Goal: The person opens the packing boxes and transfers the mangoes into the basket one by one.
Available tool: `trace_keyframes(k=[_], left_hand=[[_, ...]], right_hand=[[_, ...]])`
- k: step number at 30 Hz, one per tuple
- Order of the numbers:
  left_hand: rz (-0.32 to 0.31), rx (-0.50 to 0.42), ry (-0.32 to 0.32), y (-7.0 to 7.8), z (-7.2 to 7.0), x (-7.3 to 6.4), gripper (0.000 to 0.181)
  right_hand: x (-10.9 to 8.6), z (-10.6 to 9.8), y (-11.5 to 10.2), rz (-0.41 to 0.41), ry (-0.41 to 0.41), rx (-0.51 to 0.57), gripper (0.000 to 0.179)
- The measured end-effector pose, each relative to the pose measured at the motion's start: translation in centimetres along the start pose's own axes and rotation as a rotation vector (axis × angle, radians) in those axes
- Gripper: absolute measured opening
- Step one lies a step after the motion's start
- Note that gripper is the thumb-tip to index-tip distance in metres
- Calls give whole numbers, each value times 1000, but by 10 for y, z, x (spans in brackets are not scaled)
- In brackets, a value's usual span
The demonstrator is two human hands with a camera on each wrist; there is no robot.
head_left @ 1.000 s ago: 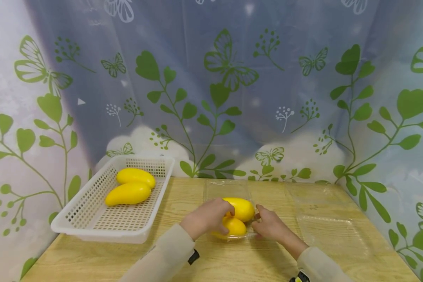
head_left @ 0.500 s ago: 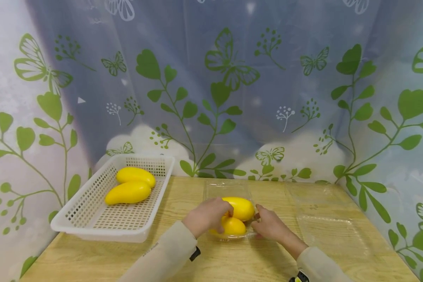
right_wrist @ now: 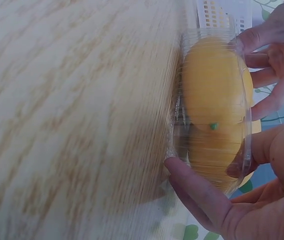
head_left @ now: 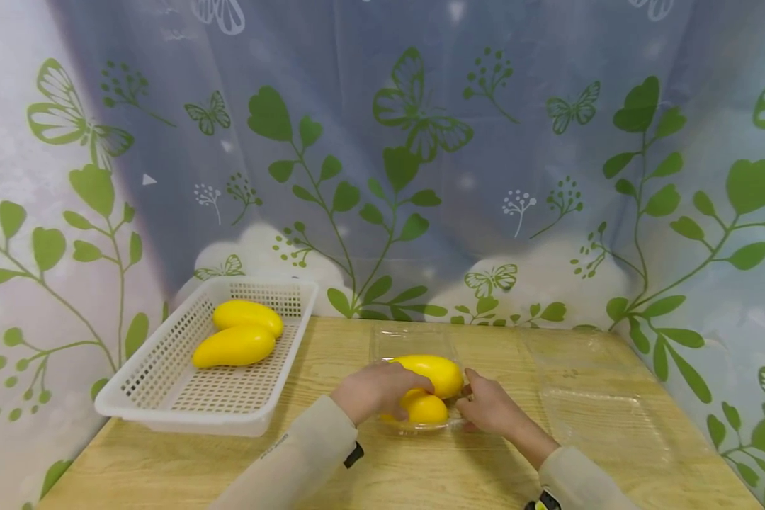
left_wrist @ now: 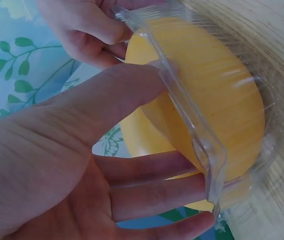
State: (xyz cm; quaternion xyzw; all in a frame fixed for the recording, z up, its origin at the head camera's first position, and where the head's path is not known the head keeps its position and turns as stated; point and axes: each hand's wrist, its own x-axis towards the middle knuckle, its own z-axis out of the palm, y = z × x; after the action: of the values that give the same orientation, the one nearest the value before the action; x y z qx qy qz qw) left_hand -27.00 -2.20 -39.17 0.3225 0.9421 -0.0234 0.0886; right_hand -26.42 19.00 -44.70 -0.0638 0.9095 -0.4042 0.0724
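Clear tray (left_wrist: pixel 184 102) seemed bendy, best rim-held.
Right grip (head_left: pixel 489 405) pinched its right edge; left grip (head_left: pixel 377 389) clasped the nearer mango (head_left: pixel 428 409).

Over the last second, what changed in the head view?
Left hand: one digit reaches further right, over the near mango in the clear container; more of the far mango's left end shows. Nothing visibly grabbed or released. Unchanged: right hand pinching the container's edge, white basket with its two mangoes. Slight whole-scene shift looks like camera motion.
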Motion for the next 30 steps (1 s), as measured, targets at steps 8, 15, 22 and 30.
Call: trace_keyframes(k=[8, 15, 22, 30], left_hand=[[9, -25, 3, -3, 0, 0, 53], [18, -73, -12, -4, 0, 1, 51], [5, -115, -61, -4, 1, 2, 54], [6, -128, -65, -4, 2, 2, 54]], right_hand=[[1, 2, 1, 8, 1, -22, 76], [1, 0, 2, -3, 7, -29, 76], [0, -1, 1, -30, 23, -57, 74], [-1, 0, 1, -29, 29, -78, 73]])
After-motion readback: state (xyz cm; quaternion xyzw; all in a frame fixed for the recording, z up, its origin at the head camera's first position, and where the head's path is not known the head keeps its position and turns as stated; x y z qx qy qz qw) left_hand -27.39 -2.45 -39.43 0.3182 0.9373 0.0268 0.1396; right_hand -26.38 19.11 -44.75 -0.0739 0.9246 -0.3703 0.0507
